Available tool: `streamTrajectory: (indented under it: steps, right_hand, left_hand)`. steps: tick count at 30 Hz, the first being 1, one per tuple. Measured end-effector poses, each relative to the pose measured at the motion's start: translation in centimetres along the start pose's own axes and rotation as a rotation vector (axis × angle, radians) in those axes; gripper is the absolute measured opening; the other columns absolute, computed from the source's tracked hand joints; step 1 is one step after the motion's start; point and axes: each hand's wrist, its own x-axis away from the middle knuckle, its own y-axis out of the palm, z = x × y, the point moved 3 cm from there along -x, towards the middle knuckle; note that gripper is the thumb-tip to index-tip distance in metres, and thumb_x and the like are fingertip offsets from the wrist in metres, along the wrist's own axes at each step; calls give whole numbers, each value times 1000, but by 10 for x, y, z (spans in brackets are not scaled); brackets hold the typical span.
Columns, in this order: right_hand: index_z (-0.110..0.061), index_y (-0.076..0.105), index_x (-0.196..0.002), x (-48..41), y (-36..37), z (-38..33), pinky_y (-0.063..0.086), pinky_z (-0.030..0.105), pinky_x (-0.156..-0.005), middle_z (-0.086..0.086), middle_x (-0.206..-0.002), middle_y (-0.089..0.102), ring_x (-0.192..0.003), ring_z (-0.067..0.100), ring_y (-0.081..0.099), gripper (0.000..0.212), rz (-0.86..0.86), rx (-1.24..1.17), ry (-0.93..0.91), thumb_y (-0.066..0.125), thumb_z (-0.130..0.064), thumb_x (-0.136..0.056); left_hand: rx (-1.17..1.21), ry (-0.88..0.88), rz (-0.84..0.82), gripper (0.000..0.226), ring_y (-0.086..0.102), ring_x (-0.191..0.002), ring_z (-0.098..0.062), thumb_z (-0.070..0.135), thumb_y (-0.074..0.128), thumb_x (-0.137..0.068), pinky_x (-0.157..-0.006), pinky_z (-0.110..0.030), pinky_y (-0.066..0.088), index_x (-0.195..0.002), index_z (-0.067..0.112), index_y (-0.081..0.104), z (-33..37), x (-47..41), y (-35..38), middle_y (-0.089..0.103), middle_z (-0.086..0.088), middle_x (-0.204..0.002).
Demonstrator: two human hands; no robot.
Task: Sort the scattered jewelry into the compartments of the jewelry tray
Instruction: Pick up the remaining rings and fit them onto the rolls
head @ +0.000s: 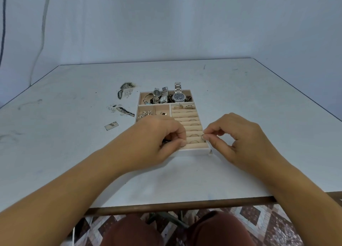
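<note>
A beige jewelry tray [194, 152] with a white rim lies on the table ahead of me. Its far compartment holds three watches [179, 96] and bracelets. Two small left compartments hold earrings [146, 114] and a small pendant [163, 113]. The right side is ring rolls with several rings [193, 135] slotted in. My right hand [238, 134] pinches a thin ring [203, 137] over the near right rolls. My left hand [157, 140] rests on the tray's near left part, fingers curled with the thumb pressed on the near roll; what lies under it is hidden.
The white table [240, 90] has peeled, dark scuffed patches [125, 90] left of the tray and a small grey scrap [111, 125]. The table's near edge [166, 207] runs above my knees, with a patterned tile floor below.
</note>
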Motion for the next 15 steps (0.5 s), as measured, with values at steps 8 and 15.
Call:
streamTrajectory:
  steps: [8,15]
  right_hand:
    - [-14,69,-86,1,1,-1,46,20,-66,-6,-77,65,-73,6,54,8,-4,7,10,66,-20,-81]
    - [-14,69,-87,1,2,-2,46,21,-67,-7,-79,65,-74,7,55,10,-20,-6,-7,64,-22,-84]
  left_hand:
    - [-61,56,-38,16,54,-83,-2,33,58,-89,-75,-23,49,-92,25,72,-3,2,6,61,13,-83]
    - [-75,68,15,28,51,-102,-7,45,55,-90,-85,-24,46,-105,26,68,-11,11,-5,55,9,-104]
